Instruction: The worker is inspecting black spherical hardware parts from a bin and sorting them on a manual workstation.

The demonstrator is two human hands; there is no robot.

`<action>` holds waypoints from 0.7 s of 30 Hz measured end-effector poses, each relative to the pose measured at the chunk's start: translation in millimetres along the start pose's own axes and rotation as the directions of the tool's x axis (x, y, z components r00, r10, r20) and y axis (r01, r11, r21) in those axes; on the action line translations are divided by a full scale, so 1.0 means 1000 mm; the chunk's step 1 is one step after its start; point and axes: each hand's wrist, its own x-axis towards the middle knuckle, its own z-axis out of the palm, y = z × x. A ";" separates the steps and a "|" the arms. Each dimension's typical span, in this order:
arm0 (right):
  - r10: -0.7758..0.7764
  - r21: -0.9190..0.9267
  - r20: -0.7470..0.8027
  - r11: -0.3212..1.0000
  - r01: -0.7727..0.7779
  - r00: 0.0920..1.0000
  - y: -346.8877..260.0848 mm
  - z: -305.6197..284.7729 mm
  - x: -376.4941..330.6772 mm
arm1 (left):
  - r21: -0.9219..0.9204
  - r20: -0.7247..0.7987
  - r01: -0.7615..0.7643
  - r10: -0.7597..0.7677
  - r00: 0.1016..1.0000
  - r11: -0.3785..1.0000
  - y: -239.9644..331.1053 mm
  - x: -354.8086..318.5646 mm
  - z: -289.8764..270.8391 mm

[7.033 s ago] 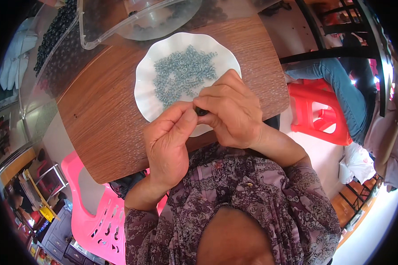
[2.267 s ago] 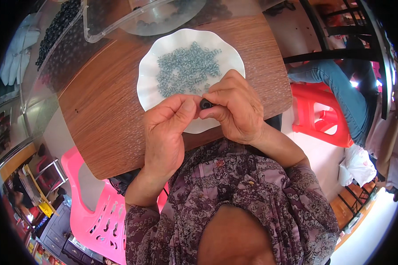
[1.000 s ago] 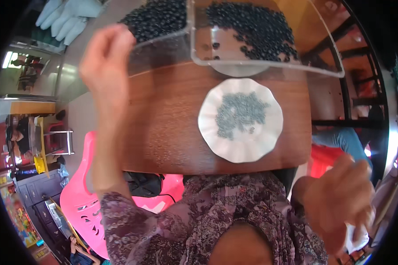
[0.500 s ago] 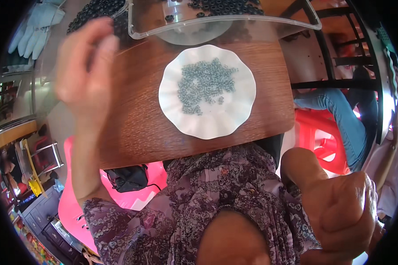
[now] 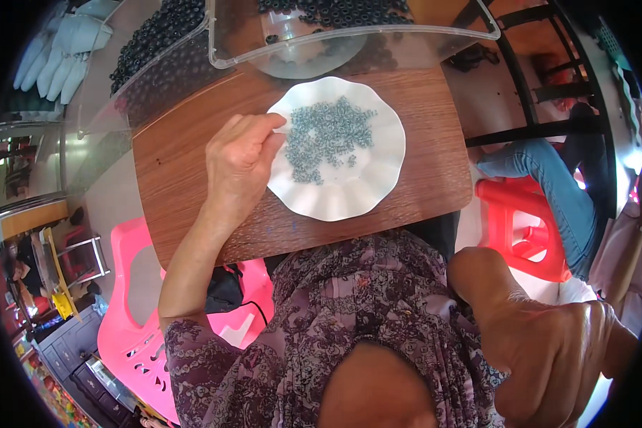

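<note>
A white plate with a wavy rim (image 5: 335,205) sits on the wooden table, bearing a loose heap of small, translucent grey-green rings (image 5: 328,132). My left hand (image 5: 241,155) is at the plate's left edge, its thumb and forefinger closed in a pinch over the rim. Whether they grip the rim or a tiny thing is unclear. Low on the right, off the table, my right hand (image 5: 556,357) is raised close to the camera with its fingers curled in. Whatever it may hold is hidden.
A clear plastic tub (image 5: 364,34) with black rings stands across the table's (image 5: 192,164) far side. More black rings (image 5: 157,43) lie to its left. A pink chair (image 5: 125,285) is at lower left. Beyond the table's right side are a red stool (image 5: 524,228) and a person's jeans-clad leg (image 5: 560,192).
My left hand has come down and right from beside the tub to the plate's left rim, its fingers now closed together. My right hand has turned slightly, staying low on the right.
</note>
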 end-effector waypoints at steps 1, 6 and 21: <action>-0.019 -0.043 -0.004 0.999 0.019 1.000 -0.001 0.000 -0.001 | 0.018 0.013 -0.036 0.035 0.999 0.999 -0.002 0.001 0.003; 0.085 -0.062 0.063 0.995 -0.081 0.994 0.005 -0.003 0.010 | 0.180 0.088 -0.101 0.087 0.992 0.978 -0.005 0.003 0.012; 0.306 -0.492 -0.012 0.827 -0.272 0.952 -0.001 -0.048 -0.030 | 0.302 0.209 -0.154 0.092 0.973 0.941 -0.020 0.000 0.028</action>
